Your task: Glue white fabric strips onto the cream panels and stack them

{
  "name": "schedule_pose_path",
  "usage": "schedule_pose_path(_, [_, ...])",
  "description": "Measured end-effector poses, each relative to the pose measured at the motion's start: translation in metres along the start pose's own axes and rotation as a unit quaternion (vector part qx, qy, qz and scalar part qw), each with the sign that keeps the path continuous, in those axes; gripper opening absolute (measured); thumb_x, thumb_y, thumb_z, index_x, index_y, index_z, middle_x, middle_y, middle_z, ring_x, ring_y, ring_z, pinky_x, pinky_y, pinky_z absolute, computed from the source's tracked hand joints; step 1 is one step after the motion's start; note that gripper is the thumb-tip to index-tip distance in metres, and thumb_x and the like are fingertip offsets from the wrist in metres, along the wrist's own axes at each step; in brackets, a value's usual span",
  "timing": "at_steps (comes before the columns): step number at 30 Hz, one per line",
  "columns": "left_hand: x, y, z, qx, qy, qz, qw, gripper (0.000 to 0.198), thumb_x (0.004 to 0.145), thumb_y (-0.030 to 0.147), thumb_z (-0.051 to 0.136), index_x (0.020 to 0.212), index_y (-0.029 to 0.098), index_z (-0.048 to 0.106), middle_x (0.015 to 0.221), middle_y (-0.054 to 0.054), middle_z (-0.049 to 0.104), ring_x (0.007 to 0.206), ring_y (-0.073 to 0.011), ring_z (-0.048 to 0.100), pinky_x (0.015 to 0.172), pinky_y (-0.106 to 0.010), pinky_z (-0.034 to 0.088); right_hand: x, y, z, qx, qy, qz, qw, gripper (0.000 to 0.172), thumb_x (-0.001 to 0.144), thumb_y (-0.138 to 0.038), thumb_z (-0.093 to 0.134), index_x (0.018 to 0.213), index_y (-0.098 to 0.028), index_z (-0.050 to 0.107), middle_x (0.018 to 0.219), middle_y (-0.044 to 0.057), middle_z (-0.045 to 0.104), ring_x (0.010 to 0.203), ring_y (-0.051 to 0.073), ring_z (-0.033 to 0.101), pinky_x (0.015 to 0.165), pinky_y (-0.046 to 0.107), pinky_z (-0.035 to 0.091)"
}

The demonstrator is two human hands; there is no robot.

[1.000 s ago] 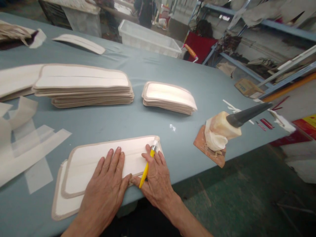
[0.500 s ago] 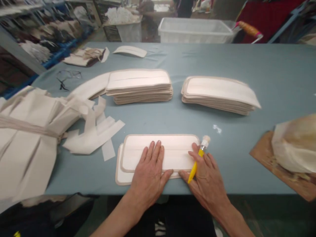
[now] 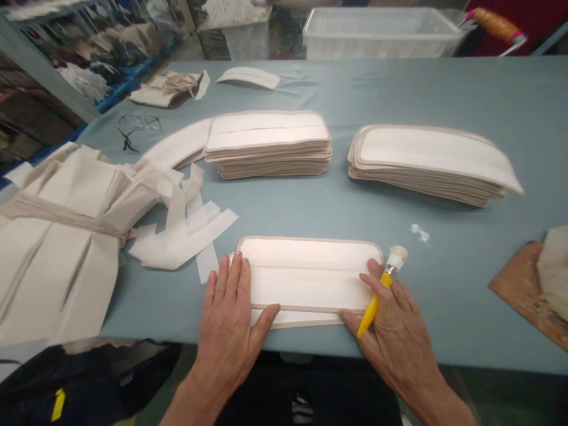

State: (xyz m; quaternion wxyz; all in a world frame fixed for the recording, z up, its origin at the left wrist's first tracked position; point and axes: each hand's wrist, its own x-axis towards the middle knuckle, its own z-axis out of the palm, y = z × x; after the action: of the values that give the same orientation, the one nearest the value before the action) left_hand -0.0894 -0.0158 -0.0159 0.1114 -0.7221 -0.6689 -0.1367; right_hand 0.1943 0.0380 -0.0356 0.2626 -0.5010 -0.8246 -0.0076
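Observation:
In front of me lies a white rectangular panel with rounded corners and a beige edge. A second such panel shows beneath it along the near side. My left hand rests flat over the left end of the panels, fingers stretched out. At the right end, my right hand holds a yellow-handled paintbrush with pale stuff on its bristles. The thumb and fingertips of that hand also touch the top panel's right end.
Two stacks of similar panels stand farther back. Pleated beige fabric bundles and loose white strips lie left. Eyeglasses rest behind them. A brown board lies at right; a white bin stands beyond the table.
My left hand has slid from the panel's middle to its left end. The right hand keeps the brush at the right end. The view has shifted, so everything sits differently in frame.

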Motion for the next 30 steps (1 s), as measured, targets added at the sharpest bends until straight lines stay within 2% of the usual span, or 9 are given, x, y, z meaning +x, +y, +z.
schedule_pose_path(2, [-0.01, -0.009, 0.0, 0.005, -0.01, -0.012, 1.0, 0.077, 0.108, 0.053, 0.034, 0.161, -0.002, 0.03, 0.17, -0.023, 0.033, 0.166, -0.0325, 0.01, 0.134, -0.044, 0.008, 0.0, 0.0, 0.0, 0.003, -0.003, 0.005, 1.0, 0.055, 0.109, -0.056, 0.047, 0.142, -0.012, 0.049, 0.16, 0.026, 0.05, 0.14, 0.045, 0.054, 0.11, 0.064, 0.047])
schedule_pose_path(5, [-0.017, -0.014, 0.001, 0.013, -0.025, -0.009, 1.0, 0.077, 0.108, 0.053, 0.034, 0.162, -0.002, 0.028, 0.17, -0.024, 0.033, 0.166, -0.033, 0.007, 0.134, -0.044, 0.006, -0.001, 0.001, -0.001, 0.01, -0.009, 0.006, 1.0, 0.055, 0.108, -0.056, 0.049, 0.143, -0.013, 0.049, 0.16, 0.025, 0.049, 0.141, 0.046, 0.054, 0.11, 0.064, 0.047])
schedule_pose_path(12, [-0.012, -0.017, -0.001, 0.023, -0.044, 0.005, 0.999, 0.081, 0.107, 0.058, 0.031, 0.161, -0.002, 0.031, 0.169, -0.025, 0.035, 0.165, -0.0357, 0.012, 0.133, -0.045, 0.009, 0.001, -0.001, -0.004, 0.008, -0.021, 0.009, 1.0, 0.053, 0.108, -0.053, 0.052, 0.142, -0.012, 0.05, 0.16, 0.027, 0.049, 0.142, 0.045, 0.053, 0.111, 0.064, 0.047])
schedule_pose_path(16, [-0.01, -0.021, -0.002, 0.025, -0.057, 0.014, 0.998, 0.084, 0.106, 0.063, 0.03, 0.159, -0.002, 0.036, 0.167, -0.028, 0.035, 0.166, -0.0359, 0.006, 0.133, -0.046, 0.006, 0.0, 0.0, -0.004, 0.012, -0.03, 0.011, 0.999, 0.056, 0.107, -0.052, 0.055, 0.144, -0.01, 0.049, 0.16, 0.028, 0.048, 0.144, 0.047, 0.052, 0.113, 0.067, 0.045])
schedule_pose_path(21, [-0.01, -0.02, -0.004, 0.005, -0.059, 0.004, 0.998, 0.081, 0.104, 0.063, 0.038, 0.156, 0.002, 0.042, 0.172, -0.028, 0.021, 0.166, -0.0415, -0.003, 0.133, -0.05, 0.004, -0.004, 0.001, -0.005, 0.016, -0.055, 0.031, 0.998, 0.063, 0.105, -0.056, 0.056, 0.151, -0.014, 0.045, 0.164, 0.025, 0.044, 0.147, 0.049, 0.048, 0.114, 0.072, 0.043])
schedule_pose_path(24, [-0.009, -0.017, -0.005, -0.008, -0.049, -0.003, 0.999, 0.074, 0.105, 0.058, 0.042, 0.155, 0.004, 0.044, 0.175, -0.025, 0.015, 0.165, -0.0437, 0.0, 0.133, -0.052, 0.005, -0.005, 0.001, -0.006, 0.016, -0.072, 0.045, 0.996, 0.063, 0.104, -0.056, 0.057, 0.154, -0.019, 0.044, 0.166, 0.022, 0.043, 0.148, 0.048, 0.047, 0.117, 0.073, 0.041])
schedule_pose_path(30, [-0.003, -0.017, -0.004, -0.015, -0.04, -0.017, 0.999, 0.078, 0.105, 0.058, 0.042, 0.156, -0.001, 0.041, 0.172, -0.028, 0.023, 0.165, -0.0453, 0.005, 0.133, -0.053, 0.008, -0.008, 0.002, -0.007, -0.002, -0.103, 0.069, 0.992, 0.057, 0.103, -0.056, 0.056, 0.147, -0.021, 0.046, 0.167, 0.022, 0.042, 0.149, 0.048, 0.045, 0.117, 0.07, 0.041])
